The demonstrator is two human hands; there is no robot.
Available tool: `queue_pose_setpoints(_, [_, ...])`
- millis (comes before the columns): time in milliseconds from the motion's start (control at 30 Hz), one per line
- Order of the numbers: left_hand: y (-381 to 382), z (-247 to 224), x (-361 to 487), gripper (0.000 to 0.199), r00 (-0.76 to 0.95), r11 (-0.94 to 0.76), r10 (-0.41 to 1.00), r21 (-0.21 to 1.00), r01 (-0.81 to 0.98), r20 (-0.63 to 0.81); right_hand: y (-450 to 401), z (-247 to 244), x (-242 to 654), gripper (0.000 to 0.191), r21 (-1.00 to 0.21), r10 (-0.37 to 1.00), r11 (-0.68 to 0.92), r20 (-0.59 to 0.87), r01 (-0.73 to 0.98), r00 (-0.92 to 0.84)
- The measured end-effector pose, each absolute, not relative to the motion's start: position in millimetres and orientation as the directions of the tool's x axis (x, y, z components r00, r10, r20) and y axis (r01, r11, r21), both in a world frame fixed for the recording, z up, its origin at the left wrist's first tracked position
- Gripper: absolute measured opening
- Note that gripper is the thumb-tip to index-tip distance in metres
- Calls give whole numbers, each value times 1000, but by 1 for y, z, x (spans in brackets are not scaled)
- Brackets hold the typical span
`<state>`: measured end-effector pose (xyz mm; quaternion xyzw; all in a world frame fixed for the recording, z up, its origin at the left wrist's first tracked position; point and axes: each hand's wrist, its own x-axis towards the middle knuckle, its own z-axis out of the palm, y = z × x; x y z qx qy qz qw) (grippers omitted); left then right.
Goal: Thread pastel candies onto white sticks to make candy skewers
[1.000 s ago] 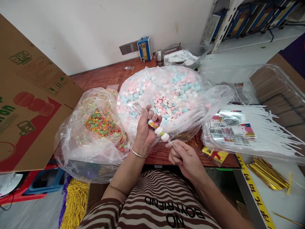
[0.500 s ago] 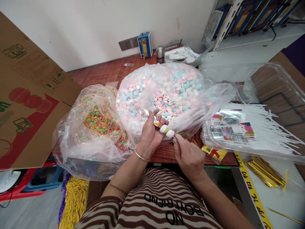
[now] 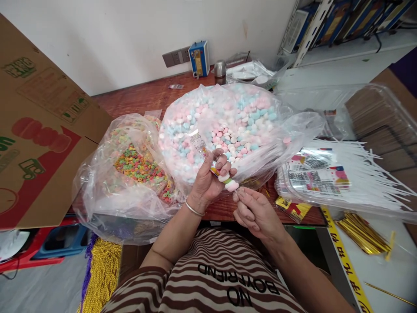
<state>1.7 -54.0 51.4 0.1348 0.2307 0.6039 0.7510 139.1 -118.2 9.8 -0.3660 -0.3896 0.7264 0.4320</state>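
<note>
My left hand (image 3: 208,174), with a bangle at the wrist, has its fingers curled around a candy skewer (image 3: 232,185) of white, pink and green pieces. A small clear printed wrapper (image 3: 198,141) sticks up past my left thumb, and its lower part is hidden in the hand. My right hand (image 3: 256,211) pinches the thin end just below the lowest pink candy; whether it is a stick or a wire I cannot tell. Behind my hands lies a big clear bag of pastel candies (image 3: 228,141), torn open in the middle. To its left sits an open bag of colourful ring candies (image 3: 140,165).
On the right, a clear plastic tray (image 3: 283,189) holds many white sticks and printed labels. Gold twist ties (image 3: 365,234) lie near the yellow tape. A cardboard box (image 3: 42,130) stands at the left. Against the wall are a blue box (image 3: 199,58) and a metal flask (image 3: 220,71).
My right hand has turned and its fingers have curled in at the skewer's end. The wrapper now stands further out and more upright above my left hand.
</note>
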Motion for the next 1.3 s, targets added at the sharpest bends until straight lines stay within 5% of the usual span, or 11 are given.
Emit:
queue_pose_setpoints(100, [-54,49,7,25,156,255,959,484,-837,-235,-117,3,136,30,-981,989,139,129,135,-74])
queue_pose_setpoints(167, [-53,47,8,24,107,249,948,485,-838,-301,-114,-3,136,25,-801,924,344,381,490,-26])
queue_pose_setpoints(267, [-52,46,8,26,29,210,936,491,-845,-350,-109,-11,136,24,-558,839,437,535,705,-97])
queue_pose_setpoints(400, [-53,49,3,31,50,226,944,529,-818,-326,-108,-15,136,22,-649,861,452,496,612,-111])
queue_pose_setpoints(533, [-54,50,-3,34,155,265,959,560,-784,-237,-111,-5,138,27,-998,982,55,51,18,-181])
queue_pose_setpoints(633, [-53,48,-4,39,252,321,947,562,-763,-199,-111,2,139,30,-844,879,-374,-190,-385,-437])
queue_pose_setpoints(733, [-54,44,-2,41,271,356,934,545,-759,-233,-110,5,134,31,-765,859,-440,-206,-471,-468])
queue_pose_setpoints(933, [-50,40,-3,26,185,287,956,607,-741,-226,-111,0,127,19,-980,985,172,170,103,-26])
queue_pose_setpoints(1100, [-44,40,-12,27,40,115,990,593,-797,-138,-106,-1,127,20,-931,961,274,270,241,-50])
queue_pose_setpoints(1200, [-44,40,-11,15,22,88,992,572,-815,-120,-104,-5,125,13,-850,928,352,370,391,-32])
queue_pose_setpoints(1300, [-45,42,-8,9,-15,70,989,564,-823,-144,-105,-12,124,14,-577,811,477,580,662,-79])
